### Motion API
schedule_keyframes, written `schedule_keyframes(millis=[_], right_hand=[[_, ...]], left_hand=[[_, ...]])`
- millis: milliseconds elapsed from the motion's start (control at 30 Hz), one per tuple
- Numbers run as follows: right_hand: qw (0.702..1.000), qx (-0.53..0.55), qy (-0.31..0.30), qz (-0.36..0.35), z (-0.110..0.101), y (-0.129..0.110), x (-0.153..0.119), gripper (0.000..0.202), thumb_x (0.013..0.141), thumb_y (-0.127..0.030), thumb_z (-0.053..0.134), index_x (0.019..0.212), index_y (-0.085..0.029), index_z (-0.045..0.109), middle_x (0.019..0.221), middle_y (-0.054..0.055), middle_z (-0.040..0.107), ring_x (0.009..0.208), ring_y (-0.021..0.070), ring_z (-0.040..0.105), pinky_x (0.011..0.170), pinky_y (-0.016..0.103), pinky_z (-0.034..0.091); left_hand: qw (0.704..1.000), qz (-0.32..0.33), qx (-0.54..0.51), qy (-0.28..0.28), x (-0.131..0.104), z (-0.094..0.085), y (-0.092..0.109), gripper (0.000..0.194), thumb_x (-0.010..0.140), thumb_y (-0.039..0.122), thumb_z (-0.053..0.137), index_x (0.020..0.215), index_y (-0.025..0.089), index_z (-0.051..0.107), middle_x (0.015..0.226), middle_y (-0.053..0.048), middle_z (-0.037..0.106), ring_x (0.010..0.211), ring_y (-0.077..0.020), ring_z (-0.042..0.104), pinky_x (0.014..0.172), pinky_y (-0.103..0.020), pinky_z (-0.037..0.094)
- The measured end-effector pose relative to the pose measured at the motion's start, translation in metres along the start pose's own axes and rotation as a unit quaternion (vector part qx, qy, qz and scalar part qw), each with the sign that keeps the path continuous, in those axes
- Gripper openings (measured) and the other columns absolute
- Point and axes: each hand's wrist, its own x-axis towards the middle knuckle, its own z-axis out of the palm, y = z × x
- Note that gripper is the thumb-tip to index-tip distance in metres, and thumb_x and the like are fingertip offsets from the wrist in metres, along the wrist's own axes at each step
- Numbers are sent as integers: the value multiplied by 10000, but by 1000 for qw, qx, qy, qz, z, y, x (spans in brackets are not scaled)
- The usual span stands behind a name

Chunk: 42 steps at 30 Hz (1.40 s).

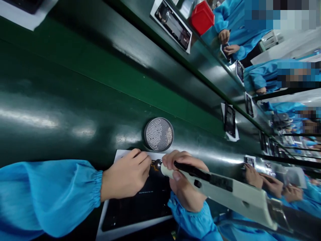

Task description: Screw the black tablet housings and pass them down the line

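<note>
My right hand (187, 182) is wrapped round a white electric screwdriver (235, 194) with a black lever along its grip. The tool lies slanted, its bit end pointing left toward my left hand (127, 174). My left hand is closed, fingers curled down at the bit end; whatever they pinch is hidden. Beneath both hands is a black, flat, tablet-like panel (135, 211) on a white sheet (110, 231). Just beyond my hands stands a round dish (158, 134) with a perforated metal face; small pale bits show on its right side.
Green work surface (62, 100) stretches left and ahead. On the conveyor beyond are similar panels, one nearby (173, 25) and another (229, 120) farther right. A red bin (202, 17) stands at the top. Co-workers in blue sleeves (253, 20) work opposite; other hands (253, 175) are at right.
</note>
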Motion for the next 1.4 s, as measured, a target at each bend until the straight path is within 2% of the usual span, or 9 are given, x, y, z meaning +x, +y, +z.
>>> schedule_keyframes(millis=[400, 667, 800, 900, 967, 1033, 1133, 1300, 1400], right_hand=[[1000, -4, -19, 11, -3, 4, -3, 279, 850, -142, 621, 1092, -275, 657, 788, 9, 587, 728, 193, 614, 664, 408, 535], [1000, -9, -11, -15, 3, 8, -4, 193, 859, -164, 624, 1027, -258, 642, 807, 17, 589, 704, 181, 593, 636, 402, 544], [999, -10, -33, -15, 1, 16, -10, 247, 843, -122, 623, 1049, -260, 629, 848, 27, 622, 761, 192, 617, 691, 417, 556], [999, -15, -28, -17, -5, 21, -8, 258, 839, -128, 647, 1062, -257, 641, 854, 27, 636, 790, 195, 635, 711, 407, 562], [999, -12, 24, -29, -15, 20, -1, 231, 843, -171, 672, 1057, -257, 661, 857, 28, 644, 790, 197, 643, 703, 399, 561], [992, -12, 112, -47, -30, 14, 12, 200, 822, -205, 707, 1017, -242, 682, 830, 24, 647, 751, 193, 638, 683, 393, 556], [969, -4, 236, -67, -57, 3, 33, 173, 748, -185, 744, 912, -204, 693, 735, -3, 628, 637, 164, 606, 619, 361, 535], [942, 1, 324, -91, -94, -6, 52, 193, 654, -134, 751, 802, -191, 640, 682, -44, 566, 619, 146, 586, 613, 340, 531], [919, -15, 377, -110, -109, -8, 51, 222, 625, -132, 768, 777, -187, 617, 762, -25, 602, 662, 160, 614, 652, 365, 553]], left_hand=[[1000, 5, 7, -8, -1, 0, 0, 177, 944, 197, 584, 897, 81, 709, 863, -114, 635, 816, -246, 544, 704, -389, 365], [1000, 7, 1, -8, 1, -3, -1, 181, 941, 182, 586, 805, 103, 675, 832, -99, 612, 808, -236, 522, 714, -385, 352], [1000, 0, 2, -19, -2, -1, -3, 153, 939, 183, 568, 873, 101, 679, 851, -102, 613, 821, -248, 533, 731, -398, 391], [999, -32, -3, -23, -4, 0, -5, 160, 936, 158, 528, 930, 91, 673, 946, -142, 631, 897, -285, 551, 773, -425, 436], [998, -60, -4, -25, -5, 0, -6, 171, 932, 120, 501, 965, 80, 665, 1046, -175, 630, 989, -313, 552, 820, -445, 455], [996, -79, 2, -30, -4, -1, -6, 188, 932, 85, 479, 996, 68, 656, 1118, -193, 620, 1056, -325, 540, 855, -453, 462], [993, -106, 27, -45, 1, -4, -7, 226, 951, 87, 456, 1078, 58, 640, 1139, -189, 613, 1039, -314, 536, 837, -450, 469], [980, -139, 85, -117, 10, -4, -11, 229, 975, 118, 432, 1030, 98, 653, 975, -132, 602, 841, -264, 512, 718, -414, 453], [978, -122, 118, -118, 6, 1, -8, 245, 973, 93, 403, 943, 128, 643, 892, -101, 586, 791, -252, 500, 686, -393, 442]])
